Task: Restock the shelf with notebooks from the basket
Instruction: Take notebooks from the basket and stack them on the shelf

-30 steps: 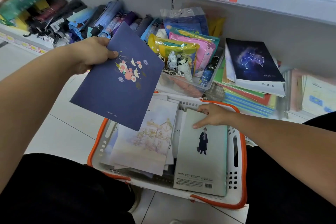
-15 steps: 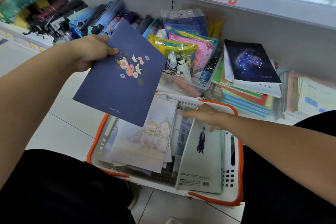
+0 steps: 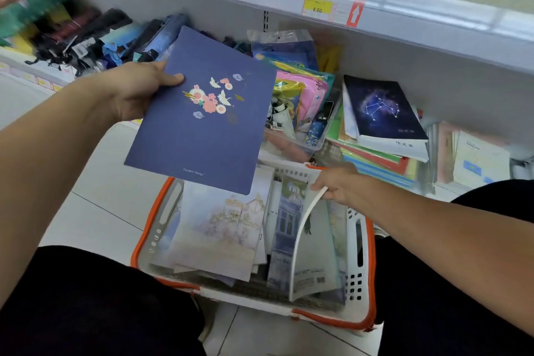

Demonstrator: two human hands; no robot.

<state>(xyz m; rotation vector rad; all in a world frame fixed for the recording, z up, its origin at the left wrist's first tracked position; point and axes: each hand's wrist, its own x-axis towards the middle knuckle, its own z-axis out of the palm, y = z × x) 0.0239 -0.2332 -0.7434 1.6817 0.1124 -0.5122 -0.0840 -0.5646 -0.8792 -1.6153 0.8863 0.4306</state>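
White plastic with an orange rim, the basket (image 3: 359, 243) stands on the floor tiles between the person's knees, nearest to the camera. It holds several notebooks lying loosely. One second ago the pale green notebook (image 3: 313, 251) lay flat at the right side of the basket under the right hand (image 3: 335, 183); now this hand pinches its far edge and has lifted it, so the cover stands almost on its side and bends, and a bluish notebook (image 3: 284, 228) below it shows. To its left the watercolour notebook (image 3: 219, 231) lies as before.

Higher and to the left, the left hand (image 3: 138, 89) keeps its grip on the navy floral notebook (image 3: 202, 113), thumb on the cover, above the basket's far left part. It has hardly moved.

Farther, the shelf (image 3: 404, 46) carries a stack with the constellation notebook (image 3: 381, 108) on top. I judge that a second notebook is being picked before both go to the shelf.
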